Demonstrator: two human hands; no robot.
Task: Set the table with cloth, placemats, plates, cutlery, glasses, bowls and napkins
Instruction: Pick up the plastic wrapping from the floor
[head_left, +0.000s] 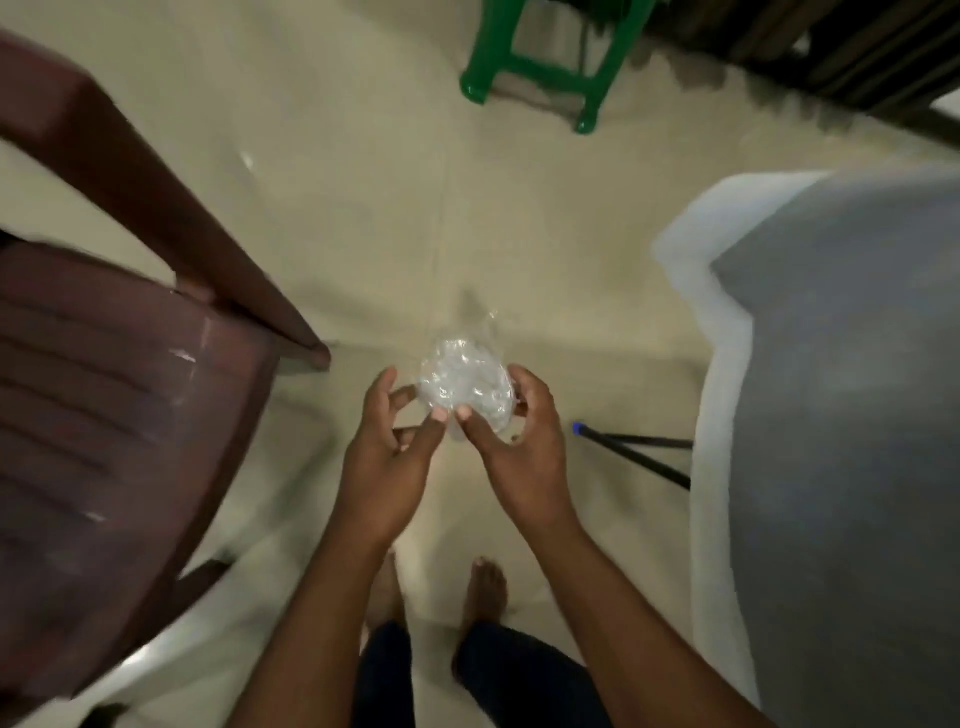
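holding one clear packet (464, 387), two hands: left hand (387, 457), right hand (519, 447)

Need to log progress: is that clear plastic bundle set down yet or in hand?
In hand: left hand and right hand pinch the clear plastic bundle above the floor.

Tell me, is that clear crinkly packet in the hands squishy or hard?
Probably squishy: the clear packet looks wrinkled and shiny like thin plastic wrap. It seems light, since the left hand and right hand hold it with fingertips only. It may be slippery.
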